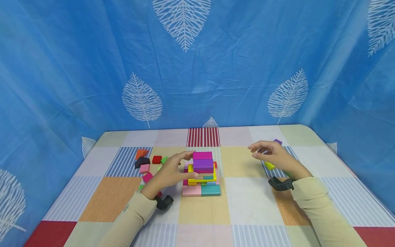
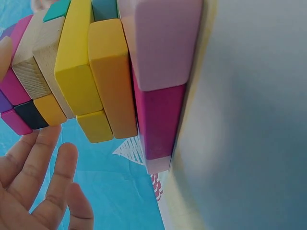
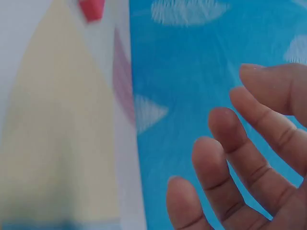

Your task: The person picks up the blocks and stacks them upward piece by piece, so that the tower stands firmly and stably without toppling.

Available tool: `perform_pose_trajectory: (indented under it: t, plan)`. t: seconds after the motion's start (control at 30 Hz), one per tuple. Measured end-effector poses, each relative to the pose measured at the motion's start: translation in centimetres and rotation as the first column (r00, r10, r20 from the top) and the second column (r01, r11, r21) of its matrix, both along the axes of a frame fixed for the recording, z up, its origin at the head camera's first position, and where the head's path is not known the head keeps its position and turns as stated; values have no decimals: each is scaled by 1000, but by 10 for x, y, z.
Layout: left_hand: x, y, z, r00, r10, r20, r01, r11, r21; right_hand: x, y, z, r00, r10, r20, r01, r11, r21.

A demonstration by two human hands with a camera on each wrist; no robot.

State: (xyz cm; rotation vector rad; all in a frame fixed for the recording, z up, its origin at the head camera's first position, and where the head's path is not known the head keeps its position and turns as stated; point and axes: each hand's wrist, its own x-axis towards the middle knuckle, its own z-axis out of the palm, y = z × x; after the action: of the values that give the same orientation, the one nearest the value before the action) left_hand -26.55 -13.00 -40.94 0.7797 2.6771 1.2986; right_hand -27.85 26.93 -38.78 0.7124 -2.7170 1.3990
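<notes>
Tower (image 1: 202, 171): black block (image 2: 30, 115), left wrist only

Head view forward, downward, wrist views close, sideways, head and left sharing block stack (image 1: 203, 168)

R hand (image 3: 254, 167) hangs loosely curled, blue cloth (image 3: 192, 72) in bkgd.

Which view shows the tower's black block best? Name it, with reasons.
Left wrist: the black block sits close and uncovered. Head shows the tower but not this block; right wrist shows none of it.
</notes>
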Motion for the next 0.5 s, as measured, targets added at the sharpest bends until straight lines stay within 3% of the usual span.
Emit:
perform_pose_trajectory:
  t: [0.2, 0.37, 0.5]
  plan:
    - [-1, 1, 0, 1000, -8, 5, 8, 1000, 6, 6, 46, -9, 993, -111, 50, 104, 988, 118]
    - [-2, 0, -1, 1000, -13, -4, 13, 1000, 5, 6, 71, -14, 974, -217, 58, 198, 951, 238]
    - [-2, 0, -1, 1000, -13, -3, 13, 1000, 7, 4, 79, -16, 965, -232, 122, 180, 925, 336]
